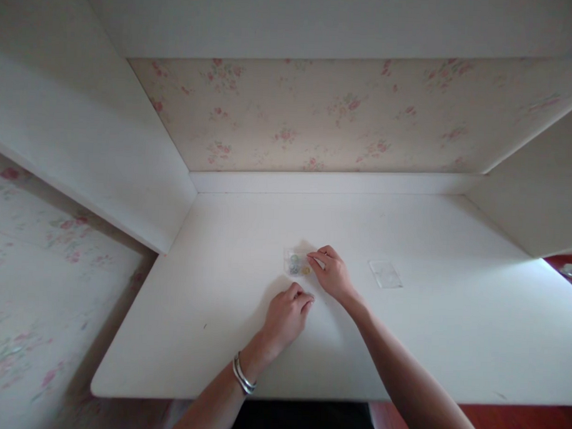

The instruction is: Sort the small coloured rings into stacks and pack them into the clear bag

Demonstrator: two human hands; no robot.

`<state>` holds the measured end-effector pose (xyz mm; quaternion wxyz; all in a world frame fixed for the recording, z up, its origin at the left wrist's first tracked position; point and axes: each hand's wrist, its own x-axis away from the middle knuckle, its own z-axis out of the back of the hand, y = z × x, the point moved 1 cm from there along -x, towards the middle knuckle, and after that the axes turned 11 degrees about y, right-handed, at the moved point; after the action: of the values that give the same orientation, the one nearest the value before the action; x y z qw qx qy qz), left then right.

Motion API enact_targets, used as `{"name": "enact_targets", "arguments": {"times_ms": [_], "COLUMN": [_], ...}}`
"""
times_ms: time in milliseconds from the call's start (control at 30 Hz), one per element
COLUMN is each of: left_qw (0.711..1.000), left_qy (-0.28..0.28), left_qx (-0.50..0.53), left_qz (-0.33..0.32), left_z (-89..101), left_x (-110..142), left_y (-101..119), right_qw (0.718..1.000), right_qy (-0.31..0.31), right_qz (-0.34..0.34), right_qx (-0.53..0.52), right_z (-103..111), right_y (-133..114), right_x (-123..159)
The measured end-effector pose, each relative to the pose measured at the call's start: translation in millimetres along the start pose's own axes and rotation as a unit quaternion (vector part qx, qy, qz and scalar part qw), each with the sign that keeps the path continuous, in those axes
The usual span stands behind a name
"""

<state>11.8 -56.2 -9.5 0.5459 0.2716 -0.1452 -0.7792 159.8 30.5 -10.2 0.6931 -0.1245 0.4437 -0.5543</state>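
A small clear plastic box (287,263) lies on the white desk, with several small greenish, grey and yellow pieces inside. My right hand (333,274) reaches over the box's right side, thumb and forefinger pinched together at its upper right corner. Whatever is between those fingertips is too small to tell. Nearer to me, just below the box, my left hand (287,314) rests with its fingers curled and the thumb pressed against the forefinger. A tiny glint shows at its fingertips, but I cannot make out the thing. To the right lies a flat, clear square lid (386,275).
The white desk (210,237) has a raised back edge and side panels at left and right. Overhead, a shelf (320,28) juts out above floral wallpaper (336,122). A small dark speck (205,326) lies on the desk at left.
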Motion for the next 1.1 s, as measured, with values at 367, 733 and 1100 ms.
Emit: {"name": "enact_targets", "arguments": {"times_ms": [367, 733, 1100], "left_qw": [0.989, 0.996, 0.996], "left_qy": [0.029, 0.083, 0.056], "left_qx": [0.139, 0.018, -0.067], "left_qz": [0.034, 0.003, 0.006], "left_z": [11.5, 24.4, 15.8], "left_x": [-4.9, -58.1, -95.8], "left_y": [-2.5, -12.3, -15.3], "right_qw": [0.997, 0.991, 0.984], "right_qy": [-0.006, -0.104, -0.112], "right_qz": [-0.070, 0.061, 0.103], "right_qx": [-0.019, 0.052, 0.098], "right_z": [38.4, 46.2, 42.8], "right_y": [3.2, -21.7, -19.2], "right_x": [50.5, 82.6, 85.1]}}
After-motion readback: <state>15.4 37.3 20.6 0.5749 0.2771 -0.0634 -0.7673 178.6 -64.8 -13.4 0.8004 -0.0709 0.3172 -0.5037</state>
